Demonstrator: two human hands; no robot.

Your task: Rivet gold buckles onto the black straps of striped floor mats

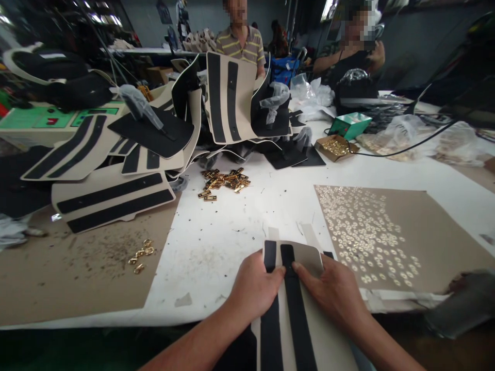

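Note:
A beige panel with two black stripes (pixel 295 309) lies between my hands at the table's front edge, its far end on the white surface. My left hand (pixel 253 283) grips its left edge, thumb pressed on the face near a small mark on the right stripe. From the other side my right hand (pixel 334 286) holds the right edge, with its thumb tip close to the left one. The fingers of both hands are hidden beneath the panel. Beyond it lies a loose pile of small gold-and-black metal tags (pixel 226 181).
Similar striped panels (pixel 116 198) are heaped at the back left. Gold rings (pixel 142 253) lie on brown board at left. Many small gold eyelets (pixel 359 232) cover a brown sheet (pixel 436 232) at right. Behind them stands a box of gold pieces (pixel 335 147). Two people face the table.

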